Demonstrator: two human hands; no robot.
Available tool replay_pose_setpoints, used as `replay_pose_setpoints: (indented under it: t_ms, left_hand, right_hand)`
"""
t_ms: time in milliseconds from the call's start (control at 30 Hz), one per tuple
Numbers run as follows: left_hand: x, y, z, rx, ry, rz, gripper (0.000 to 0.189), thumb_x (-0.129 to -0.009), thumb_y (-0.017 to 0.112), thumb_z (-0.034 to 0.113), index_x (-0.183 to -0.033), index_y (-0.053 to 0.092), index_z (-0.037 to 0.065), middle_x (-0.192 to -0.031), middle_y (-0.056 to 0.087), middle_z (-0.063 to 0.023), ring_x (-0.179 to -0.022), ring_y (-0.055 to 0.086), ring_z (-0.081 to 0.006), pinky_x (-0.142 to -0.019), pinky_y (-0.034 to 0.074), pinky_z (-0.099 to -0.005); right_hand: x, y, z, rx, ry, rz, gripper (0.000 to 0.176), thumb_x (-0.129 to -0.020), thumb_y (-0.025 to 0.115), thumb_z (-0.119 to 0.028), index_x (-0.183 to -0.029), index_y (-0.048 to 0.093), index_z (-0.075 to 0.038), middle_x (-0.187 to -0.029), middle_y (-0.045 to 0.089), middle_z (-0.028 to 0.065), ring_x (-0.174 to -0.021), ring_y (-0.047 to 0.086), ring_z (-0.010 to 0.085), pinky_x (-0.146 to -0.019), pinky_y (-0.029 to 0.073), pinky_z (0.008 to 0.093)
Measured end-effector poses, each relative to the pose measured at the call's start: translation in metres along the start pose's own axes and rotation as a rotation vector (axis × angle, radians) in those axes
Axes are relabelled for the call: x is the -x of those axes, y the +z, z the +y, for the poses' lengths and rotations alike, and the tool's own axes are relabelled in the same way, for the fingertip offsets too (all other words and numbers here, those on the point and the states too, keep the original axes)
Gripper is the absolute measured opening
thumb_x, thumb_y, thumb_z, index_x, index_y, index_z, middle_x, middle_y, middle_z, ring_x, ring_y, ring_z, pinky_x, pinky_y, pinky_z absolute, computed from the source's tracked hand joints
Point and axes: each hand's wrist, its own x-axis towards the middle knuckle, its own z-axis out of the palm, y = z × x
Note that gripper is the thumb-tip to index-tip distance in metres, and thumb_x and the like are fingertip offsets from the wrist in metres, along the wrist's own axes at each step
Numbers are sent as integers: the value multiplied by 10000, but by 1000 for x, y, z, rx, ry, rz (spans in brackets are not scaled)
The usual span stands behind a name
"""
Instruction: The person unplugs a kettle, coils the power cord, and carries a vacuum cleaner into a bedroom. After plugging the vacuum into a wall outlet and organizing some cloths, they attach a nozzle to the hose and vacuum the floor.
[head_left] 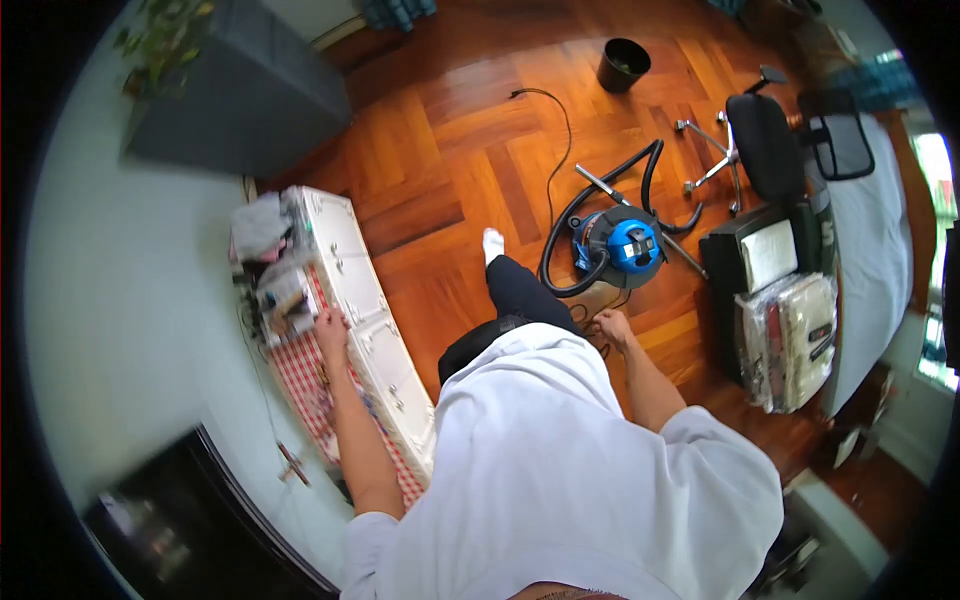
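My left hand [332, 328] is at the edge of the white cabinet [350, 250], over its red-checked cloth [300, 372]. Its fingers are curled, and what they hold, if anything, is too small to name. On the other side of my body, my right hand [612, 328] is closed on a dark looped cord [603, 348], low beside my leg. Just beyond it stands a blue and black vacuum cleaner [632, 246] with its black hose [547, 262] curled around it. A thin cable ends in a plug [516, 93] on the wooden floor.
A black bin [622, 66] stands at the far side. To the right are an office chair [765, 145], plastic-wrapped bundles [800, 340] and a bed [865, 250]. A grey cabinet [245, 90] with a plant [165, 45] is at upper left, a dark screen [190, 520] at lower left.
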Motion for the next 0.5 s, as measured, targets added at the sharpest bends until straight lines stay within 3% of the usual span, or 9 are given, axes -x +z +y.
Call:
replay_pose_setpoints:
  t_ms: [33,133,200,233,267,333,367,433,500]
  left_hand:
    - [-32,22,3,-78,64,-26,247,-993,556,211,-837,627,34,-655,587,-3,-570,521,-93,-557,440,-256]
    - [-86,97,37,-173,116,-161,204,-977,571,177,-844,628,33,-722,618,-24,-629,563,-106,-626,479,-262]
    - [-98,148,50,-186,1,-363,136,-939,599,136,-887,660,26,-765,655,-58,-720,615,-137,-692,506,-304]
    - [-101,164,39,-334,85,-484,151,-933,617,164,-904,671,26,-789,676,-76,-747,640,-163,-714,516,-326]
    - [-120,186,32,-463,194,-599,173,-927,634,191,-921,682,25,-814,697,-94,-773,666,-190,-736,526,-348]
    - [-147,219,65,-783,232,-664,224,-918,653,252,-967,701,38,-864,721,-124,-848,696,-214,-785,530,-358]
    - [-151,227,107,-783,230,-551,254,-933,628,277,-1005,703,45,-871,724,-137,-866,701,-231,-804,528,-355]
    - [-196,238,164,-649,161,-587,258,-937,620,276,-1013,700,43,-874,724,-139,-869,700,-248,-808,527,-365]
    - [-248,249,209,-569,112,-623,319,-949,612,317,-1085,682,36,-898,719,-123,-884,685,-247,-815,518,-344]
  right_hand:
    - [-19,11,-19,-79,40,-30,170,-928,576,-131,-884,676,0,-709,646,74,-570,597,172,-493,468,309]
    - [-85,36,-76,258,-234,44,242,-835,593,-182,-785,663,44,-699,675,135,-621,653,245,-591,517,368]
    - [-131,45,-130,192,-132,33,212,-878,579,-173,-805,659,9,-702,655,102,-591,626,193,-535,493,336]
    - [-142,48,-162,205,-105,-9,174,-905,576,-154,-838,651,-12,-704,634,70,-560,600,165,-494,474,315]
    - [-148,55,-204,-57,-82,27,168,-907,575,-152,-860,649,-9,-704,638,81,-559,603,167,-504,478,314]
    - [-182,57,-274,2,-216,51,159,-930,565,-151,-904,633,-10,-698,633,67,-563,600,166,-509,483,300]
    - [-195,61,-309,-73,-210,72,162,-946,560,-149,-897,633,-13,-706,630,57,-582,603,161,-521,491,297]
    - [-204,62,-392,-48,-188,102,160,-958,556,-147,-885,625,-21,-720,632,57,-601,606,153,-543,499,293]
    - [-243,67,-443,-73,-296,121,175,-966,554,-163,-881,622,-26,-724,631,48,-633,613,144,-572,504,286]
